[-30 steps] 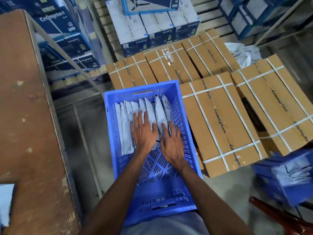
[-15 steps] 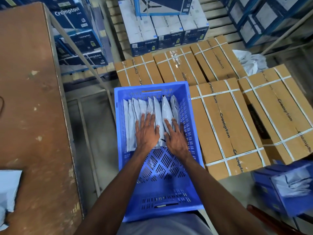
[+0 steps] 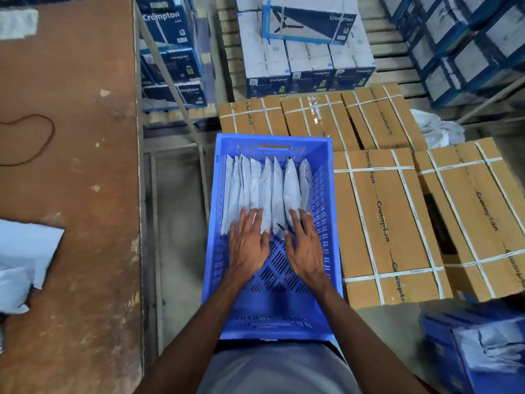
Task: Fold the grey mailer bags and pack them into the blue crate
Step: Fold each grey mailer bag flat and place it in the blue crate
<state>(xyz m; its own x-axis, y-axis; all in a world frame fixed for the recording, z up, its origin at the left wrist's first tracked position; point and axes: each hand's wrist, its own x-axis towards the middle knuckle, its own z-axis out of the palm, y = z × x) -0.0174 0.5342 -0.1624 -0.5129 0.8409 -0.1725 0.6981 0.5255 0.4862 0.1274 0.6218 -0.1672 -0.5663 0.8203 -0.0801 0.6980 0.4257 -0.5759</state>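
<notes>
A blue crate [image 3: 326,223] stands on the floor in front of me. Several folded grey mailer bags [image 3: 267,189] stand on edge in a row against its far wall. My left hand [image 3: 247,243] lies flat inside the crate, its straight fingers pressing the near ends of the left bags. My right hand [image 3: 305,245] lies beside it, fingers spread against the near ends of the right bags. The crate's near half shows bare slotted floor. Loose unfolded grey mailer bags [image 3: 25,251] lie on the brown table at the left edge.
A brown table [image 3: 85,166] runs along the left, with a dark cord [image 3: 42,137] on it. Strapped cardboard boxes [image 3: 383,223] crowd the crate's right and far sides. Blue and white fan boxes [image 3: 306,61] are stacked behind. Another blue box with grey bags [image 3: 483,351] sits at the lower right.
Both hands slid back towards me along the bags, from covering their near halves to touching only their near ends. The view shifted, bringing more of the table into sight.
</notes>
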